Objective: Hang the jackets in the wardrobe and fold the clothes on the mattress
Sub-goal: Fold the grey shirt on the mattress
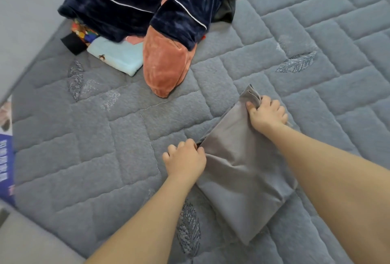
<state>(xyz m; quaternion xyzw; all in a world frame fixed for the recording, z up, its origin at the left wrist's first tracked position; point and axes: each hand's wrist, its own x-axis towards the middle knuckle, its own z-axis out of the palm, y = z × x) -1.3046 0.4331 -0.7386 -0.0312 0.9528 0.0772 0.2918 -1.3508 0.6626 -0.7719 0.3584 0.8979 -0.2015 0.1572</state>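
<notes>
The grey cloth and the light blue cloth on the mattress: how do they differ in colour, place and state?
The grey cloth is plain and lies near the person; the light blue cloth bears a small dark motif and lies farther away. The left hand and right hand each grip an edge of the grey cloth; no hand touches the light blue cloth. The light blue cloth is partly under the navy garment; nothing covers the grey cloth. Both are folded on the mattress.

Soft even daylight, slight blur, wide-angle distortion
</notes>
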